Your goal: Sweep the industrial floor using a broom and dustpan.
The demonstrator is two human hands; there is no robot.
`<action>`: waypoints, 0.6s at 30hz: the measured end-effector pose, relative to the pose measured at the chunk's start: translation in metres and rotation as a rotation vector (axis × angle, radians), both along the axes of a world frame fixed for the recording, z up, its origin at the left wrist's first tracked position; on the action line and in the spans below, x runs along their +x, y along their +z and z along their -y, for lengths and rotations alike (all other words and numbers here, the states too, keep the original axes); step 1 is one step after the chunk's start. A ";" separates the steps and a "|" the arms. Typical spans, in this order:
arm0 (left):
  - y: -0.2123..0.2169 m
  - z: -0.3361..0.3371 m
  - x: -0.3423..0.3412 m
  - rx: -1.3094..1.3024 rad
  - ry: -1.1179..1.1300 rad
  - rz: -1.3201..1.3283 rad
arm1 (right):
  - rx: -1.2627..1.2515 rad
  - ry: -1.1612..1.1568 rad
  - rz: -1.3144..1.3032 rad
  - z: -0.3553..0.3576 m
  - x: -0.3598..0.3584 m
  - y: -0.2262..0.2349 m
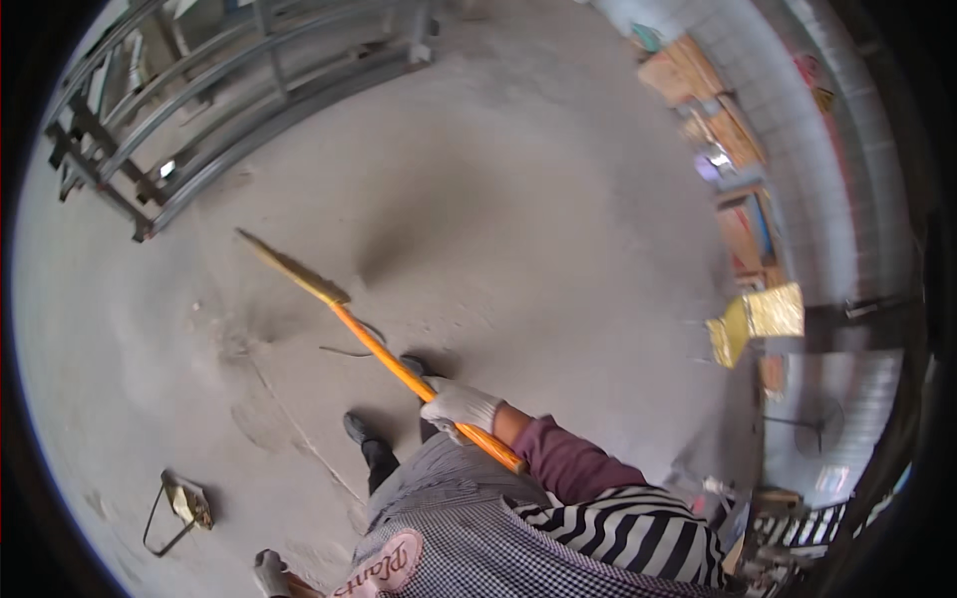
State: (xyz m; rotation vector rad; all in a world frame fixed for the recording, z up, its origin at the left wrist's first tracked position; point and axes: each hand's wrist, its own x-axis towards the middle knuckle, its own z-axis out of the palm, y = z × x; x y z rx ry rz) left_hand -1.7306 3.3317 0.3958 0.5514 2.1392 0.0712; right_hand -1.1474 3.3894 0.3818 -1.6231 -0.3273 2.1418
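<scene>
Grey concrete floor [558, 199]: beneath you; grey tubular metal rack [273, 55] ahead-left.
Orange-handled broom [379, 350]: slants forward-left from your gripping, white-gloved right hand [462, 407].
White-gloved left hand [267, 572]: grip cannot be determined.

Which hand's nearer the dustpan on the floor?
Left. The left hand is below and right of the dustpan in view; the right hand, gripping the broom, is farther right.

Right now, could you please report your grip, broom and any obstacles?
Right grip holds broom, angled forward-left; left grip at frame edge, hold unclear. Thin strand on floor near broom; metal rack ahead-left.
</scene>
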 end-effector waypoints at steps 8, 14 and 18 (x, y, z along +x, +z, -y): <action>-0.032 -0.065 -0.018 0.214 -0.345 0.000 | -0.206 -0.581 0.493 0.202 0.102 -0.041; -0.086 0.016 -0.086 0.060 -0.227 -0.189 | -0.410 -1.027 0.185 0.319 0.221 -0.181; -0.010 0.059 -0.048 0.048 -0.274 -0.170 | -0.373 -0.533 0.333 0.229 0.106 -0.142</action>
